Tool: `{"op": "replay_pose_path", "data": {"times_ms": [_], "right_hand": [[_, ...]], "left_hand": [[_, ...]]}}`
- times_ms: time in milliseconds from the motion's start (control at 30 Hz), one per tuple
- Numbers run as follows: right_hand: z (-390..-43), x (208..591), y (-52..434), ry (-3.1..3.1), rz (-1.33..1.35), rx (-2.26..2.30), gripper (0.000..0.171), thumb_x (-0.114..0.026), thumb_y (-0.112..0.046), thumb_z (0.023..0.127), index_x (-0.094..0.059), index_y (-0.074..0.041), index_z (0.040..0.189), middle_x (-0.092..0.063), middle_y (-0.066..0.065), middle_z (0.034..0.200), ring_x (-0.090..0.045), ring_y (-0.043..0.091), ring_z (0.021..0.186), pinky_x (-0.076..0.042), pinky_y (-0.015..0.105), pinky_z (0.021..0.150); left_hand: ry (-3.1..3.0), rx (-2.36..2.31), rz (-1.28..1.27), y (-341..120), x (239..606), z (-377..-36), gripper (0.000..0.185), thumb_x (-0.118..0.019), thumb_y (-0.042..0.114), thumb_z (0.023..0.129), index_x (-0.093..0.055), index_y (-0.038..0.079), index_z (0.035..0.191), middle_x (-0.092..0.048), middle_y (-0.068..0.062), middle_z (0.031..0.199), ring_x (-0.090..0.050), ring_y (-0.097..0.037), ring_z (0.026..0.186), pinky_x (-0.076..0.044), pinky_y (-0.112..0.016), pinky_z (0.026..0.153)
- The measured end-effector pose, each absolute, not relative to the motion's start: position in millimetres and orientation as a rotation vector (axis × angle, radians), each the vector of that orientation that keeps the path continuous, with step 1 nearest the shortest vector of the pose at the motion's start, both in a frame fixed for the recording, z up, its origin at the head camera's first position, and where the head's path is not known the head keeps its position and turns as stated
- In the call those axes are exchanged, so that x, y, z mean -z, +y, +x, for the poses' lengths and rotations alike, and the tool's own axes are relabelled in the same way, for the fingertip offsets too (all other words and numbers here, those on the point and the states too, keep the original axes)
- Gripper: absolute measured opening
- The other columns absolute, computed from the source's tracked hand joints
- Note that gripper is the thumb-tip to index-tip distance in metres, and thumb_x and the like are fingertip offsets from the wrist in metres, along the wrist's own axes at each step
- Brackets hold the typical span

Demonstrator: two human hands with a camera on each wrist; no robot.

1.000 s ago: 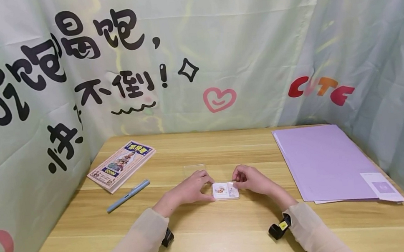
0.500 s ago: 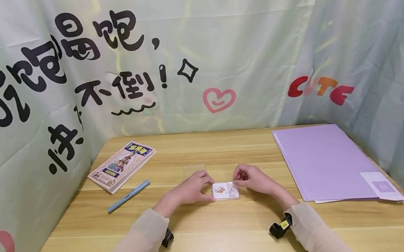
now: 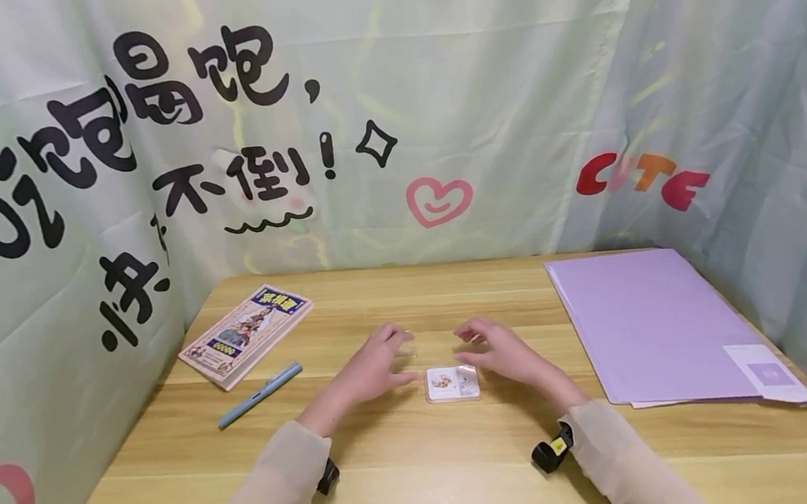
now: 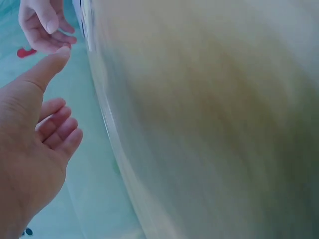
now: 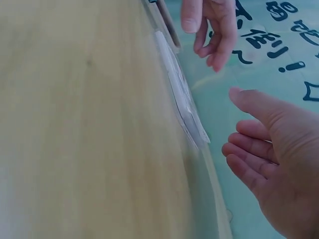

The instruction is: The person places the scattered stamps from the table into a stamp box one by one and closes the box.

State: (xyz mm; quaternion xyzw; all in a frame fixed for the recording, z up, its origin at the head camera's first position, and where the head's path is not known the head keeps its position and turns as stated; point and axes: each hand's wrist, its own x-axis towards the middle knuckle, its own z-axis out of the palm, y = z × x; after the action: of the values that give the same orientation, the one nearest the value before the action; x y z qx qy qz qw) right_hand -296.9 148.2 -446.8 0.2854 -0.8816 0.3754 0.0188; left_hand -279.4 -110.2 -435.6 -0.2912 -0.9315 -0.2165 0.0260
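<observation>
Both hands have lifted off the card since the earlier frames: the left hand (image 3: 375, 365) has shifted up and outward, while the right hand (image 3: 502, 349) has loosened its pinch at the card's far corner. Each is now released, thumb and fingers parted with nothing between them.

Beneath both spreads the table (image 3: 432, 484). Well to the right hand's right lies the folder (image 3: 647, 323), a paper poking out from its near edge. Beyond the left hand, to its left, is the book (image 3: 247, 334), and nearer that hand the pen (image 3: 261, 396); both seem far enough out to stay undisturbed.

Between the hands, just short of their fingertips, the card (image 3: 452, 384) lies flat on the table in what looks like a clear case. A hurried sweep of either thumb could knock it askew, and a tilt could let the card slip if it sits loose.

Smallest to the eye is the clear piece (image 3: 409, 345) behind the left fingers, mostly hidden; contact cannot be told. Being nearly invisible, it could be nudged away by accident, or smudged or scratched by a careless drag.
</observation>
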Motion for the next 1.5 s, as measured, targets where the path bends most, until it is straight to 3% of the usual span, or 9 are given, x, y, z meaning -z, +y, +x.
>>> {"op": "replay_pose_path", "data": {"times_ms": [433, 700, 1000, 1200, 1500], "right_hand": [[-310.8, 438.3, 115.9, -2.845, 0.911, -1.015, 0.061, -0.074, -0.030, 0.086, -0.053, 0.001, 0.134, -0.058, 0.016, 0.129, -0.057, 0.033, 0.120, -0.048, 0.047, 0.102], [-324.6, 439.4, 95.6, -2.912, 1.000, -0.851, 0.067, -0.075, -0.032, 0.085, -0.050, 0.004, 0.136, -0.056, 0.019, 0.134, -0.054, 0.033, 0.125, -0.043, 0.047, 0.109], [-332.5, 436.2, 75.8, -2.961, 1.096, -0.725, 0.063, -0.074, -0.030, 0.087, -0.052, 0.003, 0.136, -0.056, 0.019, 0.137, -0.050, 0.034, 0.130, -0.039, 0.046, 0.112], [-335.5, 435.7, 68.9, -2.981, 1.129, -0.659, 0.057, -0.073, -0.029, 0.088, -0.056, 0.002, 0.133, -0.056, 0.018, 0.133, -0.051, 0.032, 0.126, -0.042, 0.045, 0.108], [-335.2, 435.7, 68.3, -2.981, 1.160, -0.640, 0.052, -0.075, -0.028, 0.087, -0.060, 0.000, 0.128, -0.058, 0.014, 0.128, -0.055, 0.028, 0.118, -0.046, 0.042, 0.104]], "left_hand": [[-2.950, 0.711, -0.618, -140.5, 438.7, -295.5, 0.069, -0.076, 0.036, 0.085, -0.049, 0.002, 0.139, -0.049, -0.013, 0.134, -0.045, -0.029, 0.128, -0.042, -0.043, 0.110], [-2.984, 0.714, -0.602, -152.0, 444.0, -303.8, 0.070, -0.077, 0.034, 0.084, -0.050, -0.002, 0.137, -0.050, -0.015, 0.132, -0.045, -0.031, 0.127, -0.042, -0.046, 0.109], [-3.056, 0.672, -0.655, -155.7, 442.6, -311.3, 0.064, -0.075, 0.033, 0.086, -0.054, -0.003, 0.134, -0.053, -0.016, 0.129, -0.046, -0.030, 0.125, -0.041, -0.044, 0.109], [-3.052, 0.699, -0.693, -155.8, 442.4, -314.7, 0.055, -0.075, 0.031, 0.086, -0.059, -0.001, 0.127, -0.055, -0.015, 0.126, -0.049, -0.030, 0.122, -0.043, -0.044, 0.107], [-3.065, 0.686, -0.690, -154.3, 441.3, -311.8, 0.058, -0.077, 0.031, 0.084, -0.058, -0.002, 0.127, -0.054, -0.015, 0.125, -0.048, -0.030, 0.121, -0.043, -0.044, 0.107]]}}
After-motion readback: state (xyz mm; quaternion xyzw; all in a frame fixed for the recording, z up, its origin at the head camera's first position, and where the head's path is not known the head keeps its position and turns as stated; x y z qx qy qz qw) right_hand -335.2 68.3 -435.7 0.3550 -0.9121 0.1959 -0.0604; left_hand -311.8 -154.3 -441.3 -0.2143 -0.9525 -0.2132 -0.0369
